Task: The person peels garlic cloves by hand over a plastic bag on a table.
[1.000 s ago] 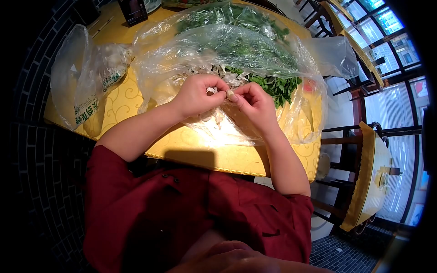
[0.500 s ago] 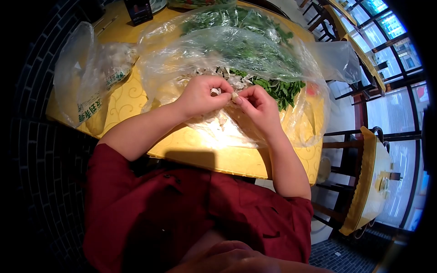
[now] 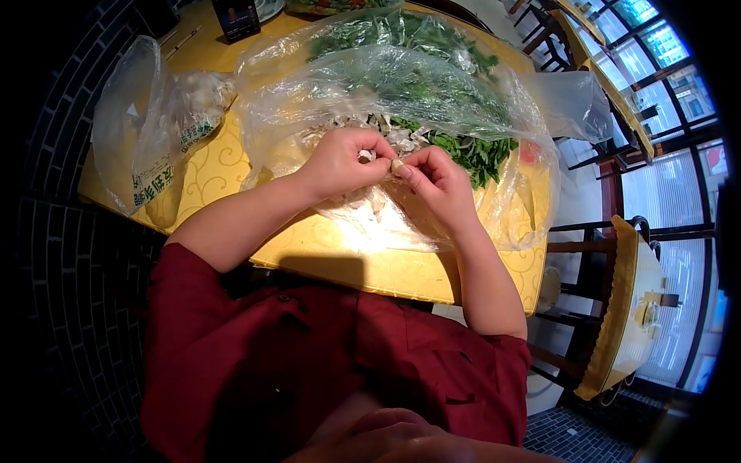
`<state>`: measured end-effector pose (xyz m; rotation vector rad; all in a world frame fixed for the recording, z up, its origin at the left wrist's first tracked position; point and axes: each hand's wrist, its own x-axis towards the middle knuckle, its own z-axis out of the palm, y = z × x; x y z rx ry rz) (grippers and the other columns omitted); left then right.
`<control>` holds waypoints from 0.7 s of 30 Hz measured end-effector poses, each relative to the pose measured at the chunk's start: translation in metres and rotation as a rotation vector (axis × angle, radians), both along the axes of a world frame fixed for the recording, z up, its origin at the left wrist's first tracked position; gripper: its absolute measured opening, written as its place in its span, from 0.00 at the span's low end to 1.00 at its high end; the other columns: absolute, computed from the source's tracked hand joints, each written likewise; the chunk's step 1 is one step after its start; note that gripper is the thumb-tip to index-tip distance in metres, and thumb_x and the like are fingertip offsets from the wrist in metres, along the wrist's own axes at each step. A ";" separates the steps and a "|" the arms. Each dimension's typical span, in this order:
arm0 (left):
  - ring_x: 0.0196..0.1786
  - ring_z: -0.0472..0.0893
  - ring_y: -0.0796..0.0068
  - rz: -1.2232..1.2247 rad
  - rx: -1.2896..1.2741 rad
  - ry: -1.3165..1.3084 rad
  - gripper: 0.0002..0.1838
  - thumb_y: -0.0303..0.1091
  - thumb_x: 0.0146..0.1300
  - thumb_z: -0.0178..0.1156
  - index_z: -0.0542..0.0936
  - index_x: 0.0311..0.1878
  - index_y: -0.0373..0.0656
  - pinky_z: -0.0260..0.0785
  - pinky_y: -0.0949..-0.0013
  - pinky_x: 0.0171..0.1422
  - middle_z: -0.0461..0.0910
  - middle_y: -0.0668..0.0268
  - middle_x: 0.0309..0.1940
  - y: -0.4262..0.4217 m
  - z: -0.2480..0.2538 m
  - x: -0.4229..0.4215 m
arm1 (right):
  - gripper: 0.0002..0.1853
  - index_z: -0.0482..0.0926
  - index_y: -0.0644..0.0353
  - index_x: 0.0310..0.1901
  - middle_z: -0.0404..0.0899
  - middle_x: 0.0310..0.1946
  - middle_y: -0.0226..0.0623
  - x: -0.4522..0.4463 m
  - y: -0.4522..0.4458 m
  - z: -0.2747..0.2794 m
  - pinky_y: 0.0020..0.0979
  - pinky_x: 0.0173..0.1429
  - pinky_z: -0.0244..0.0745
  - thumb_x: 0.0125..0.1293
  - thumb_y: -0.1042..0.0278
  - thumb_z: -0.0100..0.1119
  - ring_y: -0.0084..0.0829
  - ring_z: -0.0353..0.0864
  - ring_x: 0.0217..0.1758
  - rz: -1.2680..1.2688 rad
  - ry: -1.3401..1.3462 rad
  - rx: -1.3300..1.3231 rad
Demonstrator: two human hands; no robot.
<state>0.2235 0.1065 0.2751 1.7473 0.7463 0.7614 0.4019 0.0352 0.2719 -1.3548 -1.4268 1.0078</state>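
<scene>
My left hand (image 3: 345,162) is closed with thumb and forefinger pinched, touching a small pale clove (image 3: 398,167) that looks like garlic. Across from it, my right hand (image 3: 438,184) pinches the same clove. Another whitish piece (image 3: 366,156) shows in the curl of my left fingers. Just beyond the hands lie papery peelings (image 3: 405,139) and green leaves (image 3: 482,154) at the opening of a large clear plastic bag (image 3: 301,92). More greens are visible through the plastic. Below my hands, small pale pieces (image 3: 377,207) rest on the plastic.
A second clear bag (image 3: 202,96) with whitish contents stands at the left of the yellow table (image 3: 332,266). A dark box (image 3: 235,19), a plate (image 3: 270,8) and thin sticks (image 3: 183,40) are at the back. Another table (image 3: 634,301) and chairs stand to the right.
The whole view has shifted slightly, with the table scene lower and farther right. Both hands keep their pinch, and the clove has turned slightly between the fingertips.
</scene>
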 end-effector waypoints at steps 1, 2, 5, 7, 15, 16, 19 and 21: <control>0.31 0.79 0.78 -0.001 0.000 0.000 0.07 0.30 0.49 0.60 0.81 0.31 0.38 0.70 0.73 0.37 0.81 0.64 0.27 0.000 0.000 0.000 | 0.10 0.75 0.63 0.35 0.77 0.26 0.29 0.000 0.000 -0.001 0.21 0.34 0.70 0.60 0.66 0.62 0.17 0.72 0.28 0.005 0.001 0.003; 0.31 0.79 0.78 -0.003 -0.001 0.000 0.07 0.30 0.49 0.60 0.81 0.31 0.38 0.70 0.73 0.37 0.81 0.64 0.27 0.000 -0.001 0.000 | 0.10 0.75 0.63 0.35 0.77 0.26 0.30 0.001 0.001 -0.001 0.22 0.34 0.70 0.60 0.66 0.62 0.17 0.73 0.29 0.009 0.001 0.005; 0.31 0.76 0.83 -0.032 0.024 -0.009 0.06 0.28 0.52 0.59 0.80 0.32 0.37 0.68 0.76 0.35 0.79 0.68 0.27 0.001 -0.003 0.001 | 0.09 0.75 0.64 0.37 0.77 0.28 0.29 0.002 0.000 0.002 0.21 0.35 0.70 0.61 0.67 0.61 0.17 0.73 0.29 0.043 0.064 -0.036; 0.31 0.74 0.85 -0.052 0.023 -0.016 0.05 0.27 0.53 0.59 0.79 0.32 0.37 0.67 0.78 0.35 0.77 0.70 0.27 0.001 -0.003 0.001 | 0.09 0.75 0.64 0.37 0.77 0.28 0.29 0.002 0.000 0.003 0.20 0.35 0.70 0.62 0.68 0.60 0.17 0.73 0.30 0.057 0.086 -0.052; 0.33 0.75 0.81 -0.076 -0.143 -0.041 0.06 0.30 0.52 0.60 0.79 0.32 0.37 0.68 0.75 0.39 0.78 0.68 0.28 0.005 -0.005 0.001 | 0.07 0.74 0.64 0.39 0.76 0.30 0.29 -0.001 -0.002 0.007 0.19 0.33 0.68 0.63 0.70 0.58 0.16 0.72 0.30 0.083 0.142 -0.022; 0.33 0.75 0.82 -0.089 -0.210 -0.069 0.07 0.31 0.53 0.60 0.79 0.32 0.37 0.68 0.75 0.39 0.78 0.68 0.28 0.005 -0.005 0.001 | 0.08 0.74 0.64 0.39 0.76 0.30 0.28 -0.002 -0.003 0.007 0.19 0.34 0.69 0.63 0.70 0.59 0.16 0.72 0.30 0.064 0.149 -0.011; 0.33 0.74 0.82 -0.116 -0.318 -0.140 0.08 0.33 0.56 0.61 0.78 0.33 0.38 0.68 0.75 0.38 0.77 0.68 0.28 0.005 -0.006 0.000 | 0.08 0.75 0.63 0.40 0.77 0.30 0.28 -0.001 -0.002 0.006 0.19 0.34 0.70 0.63 0.70 0.59 0.16 0.73 0.30 0.044 0.151 -0.019; 0.33 0.73 0.83 -0.116 -0.266 -0.165 0.09 0.34 0.58 0.61 0.78 0.33 0.38 0.67 0.75 0.38 0.77 0.69 0.28 0.005 -0.010 0.002 | 0.08 0.75 0.63 0.40 0.76 0.29 0.28 -0.001 -0.001 0.005 0.19 0.34 0.69 0.62 0.69 0.60 0.15 0.73 0.30 0.042 0.162 -0.026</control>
